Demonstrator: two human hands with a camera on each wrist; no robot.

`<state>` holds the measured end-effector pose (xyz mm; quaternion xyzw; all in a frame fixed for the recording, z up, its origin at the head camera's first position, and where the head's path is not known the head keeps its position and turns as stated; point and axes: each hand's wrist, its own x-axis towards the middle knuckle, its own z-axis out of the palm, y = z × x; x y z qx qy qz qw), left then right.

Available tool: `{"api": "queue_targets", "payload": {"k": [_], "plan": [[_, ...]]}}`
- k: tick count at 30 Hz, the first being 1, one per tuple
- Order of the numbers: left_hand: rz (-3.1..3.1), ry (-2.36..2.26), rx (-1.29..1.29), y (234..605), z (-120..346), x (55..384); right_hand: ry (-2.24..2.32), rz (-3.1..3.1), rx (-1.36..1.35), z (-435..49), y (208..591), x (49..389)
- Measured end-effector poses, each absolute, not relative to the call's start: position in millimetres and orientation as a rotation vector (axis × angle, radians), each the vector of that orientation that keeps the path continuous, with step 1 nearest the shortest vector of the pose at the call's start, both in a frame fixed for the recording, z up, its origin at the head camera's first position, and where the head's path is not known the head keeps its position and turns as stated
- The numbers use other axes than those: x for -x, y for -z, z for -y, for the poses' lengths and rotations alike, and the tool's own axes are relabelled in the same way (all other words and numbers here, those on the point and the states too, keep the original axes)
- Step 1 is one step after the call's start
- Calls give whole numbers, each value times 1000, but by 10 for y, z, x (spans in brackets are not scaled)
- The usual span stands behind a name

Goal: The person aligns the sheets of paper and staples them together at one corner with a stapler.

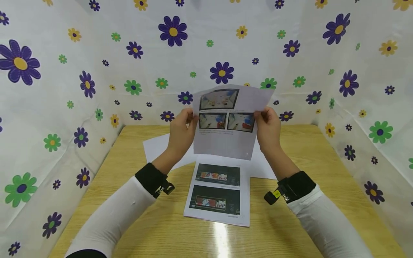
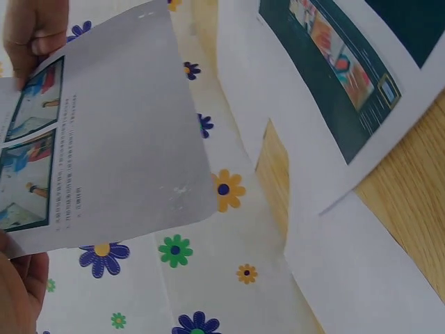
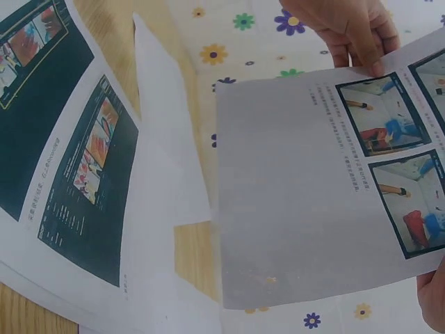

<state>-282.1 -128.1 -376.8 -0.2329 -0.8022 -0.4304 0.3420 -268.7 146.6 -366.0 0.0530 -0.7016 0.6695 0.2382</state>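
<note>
A printed sheet of paper (image 1: 222, 146) with three pictures and lines of text is held up above the table, its top edge slightly curved. My left hand (image 1: 182, 129) pinches its left edge between thumb and fingers. At the opposite edge my right hand (image 1: 269, 129) grips the sheet the same way. The left wrist view shows the sheet's blank lower part (image 2: 139, 139) and both hands at its edges. Below it, another printed sheet (image 1: 217, 182) with two dark screenshots lies on the table; whether more sheets lie under it I cannot tell.
On the wooden table (image 1: 148, 222), a white sheet (image 1: 157, 146) lies behind to the left and another white sheet (image 1: 262, 166) to the right, both partly covered. A flower-patterned cloth (image 1: 200, 61) stands round the back and sides.
</note>
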Motion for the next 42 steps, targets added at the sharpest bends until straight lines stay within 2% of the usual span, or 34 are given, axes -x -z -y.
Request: {"api": "queue_targets", "payload": {"k": [13, 24, 42], "plan": [[2212, 1588, 505, 3641, 1359, 2531, -1842, 2096, -87, -1588, 3662, 2456], [2341, 1730, 414, 3681, 1428, 2455, -1924, 2262, 1, -1661, 3661, 2270], [2563, 1863, 253, 3794, 1510, 2385, -2004, 2510, 132, -1759, 3842, 2185]]}}
